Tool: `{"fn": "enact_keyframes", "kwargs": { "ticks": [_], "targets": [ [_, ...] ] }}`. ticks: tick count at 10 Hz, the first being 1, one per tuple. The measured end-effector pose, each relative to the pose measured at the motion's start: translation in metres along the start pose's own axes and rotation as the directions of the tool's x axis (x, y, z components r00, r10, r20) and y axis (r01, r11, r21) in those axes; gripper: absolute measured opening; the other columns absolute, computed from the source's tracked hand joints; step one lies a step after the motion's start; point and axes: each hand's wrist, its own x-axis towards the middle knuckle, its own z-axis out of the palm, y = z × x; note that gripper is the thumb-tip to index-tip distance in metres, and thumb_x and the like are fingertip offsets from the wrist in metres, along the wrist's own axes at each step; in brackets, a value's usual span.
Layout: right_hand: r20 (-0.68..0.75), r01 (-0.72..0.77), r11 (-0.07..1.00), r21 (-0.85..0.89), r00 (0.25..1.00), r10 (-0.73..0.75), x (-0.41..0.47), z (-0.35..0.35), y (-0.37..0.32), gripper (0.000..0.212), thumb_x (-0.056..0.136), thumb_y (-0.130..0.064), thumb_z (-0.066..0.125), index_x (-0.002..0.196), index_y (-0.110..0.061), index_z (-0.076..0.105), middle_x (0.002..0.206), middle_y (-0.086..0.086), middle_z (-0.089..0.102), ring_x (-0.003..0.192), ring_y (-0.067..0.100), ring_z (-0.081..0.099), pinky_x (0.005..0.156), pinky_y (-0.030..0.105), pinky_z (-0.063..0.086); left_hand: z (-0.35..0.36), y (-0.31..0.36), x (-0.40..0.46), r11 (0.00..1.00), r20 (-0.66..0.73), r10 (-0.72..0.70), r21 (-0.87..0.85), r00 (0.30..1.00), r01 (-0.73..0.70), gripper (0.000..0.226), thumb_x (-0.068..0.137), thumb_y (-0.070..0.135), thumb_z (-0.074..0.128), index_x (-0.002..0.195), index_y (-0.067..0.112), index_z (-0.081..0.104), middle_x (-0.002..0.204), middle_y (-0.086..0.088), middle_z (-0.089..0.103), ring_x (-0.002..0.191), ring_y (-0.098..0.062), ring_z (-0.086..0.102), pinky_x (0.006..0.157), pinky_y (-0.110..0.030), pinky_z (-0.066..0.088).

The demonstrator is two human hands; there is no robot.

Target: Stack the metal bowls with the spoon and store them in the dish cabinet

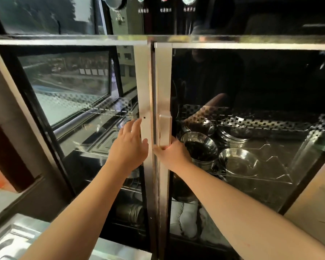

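Observation:
The dish cabinet [162, 42] fills the view, its two glass doors closed and meeting at the middle. My left hand [129, 147] lies open against the left door's handle [145, 126], fingers spread. My right hand [172, 153] is curled around the lower end of the right door's handle [165, 128]. Behind the right glass, metal bowls stand on a wire shelf: a deep one [198, 147] near the handle, a shallower one [238, 162] to its right, and stacked ones [233, 136] farther back. No spoon can be made out.
A control panel [165, 8] with lamps and a dial sits above the doors. Steel trays [101, 136] lie behind the left glass, with more steel containers [129, 212] and white dishes [184, 218] on lower shelves. A steel tray [13, 241] lies at the bottom left.

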Motion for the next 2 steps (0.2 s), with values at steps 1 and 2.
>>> {"fn": "enact_keyframes", "kwargs": {
  "ticks": [1, 2],
  "targets": [
    [0.184, 0.021, 0.99, -0.138, 0.983, 0.004, -0.002, -0.027, -0.007, 0.031, 0.071, -0.064, 0.07, 0.083, -0.042, 0.053, 0.076, -0.017, 0.065, 0.07, -0.001, 0.062, 0.055, 0.02, 0.047, -0.025, 0.01, -0.006, 0.999, -0.05, 0.048, -0.001, 0.998, -0.048, 0.067, 0.094, 0.04, 0.054, 0.151, 0.023, 0.025, 0.152, -0.006, 0.038, 0.137, -0.028, 0.04, 0.104, -0.044, 0.043],
    [0.201, 0.028, 0.975, -0.222, 0.979, 0.018, -0.014, -0.058, -0.019, 0.063, 0.063, -0.068, 0.068, 0.114, -0.036, 0.05, 0.089, -0.014, 0.063, 0.077, 0.005, 0.063, 0.057, 0.022, 0.047, -0.047, 0.024, -0.014, 0.993, -0.074, 0.122, 0.005, 0.99, -0.122, 0.061, 0.093, 0.047, 0.052, 0.147, 0.025, 0.034, 0.148, -0.003, 0.044, 0.13, -0.025, 0.049, 0.099, -0.041, 0.047]
  ]
}}
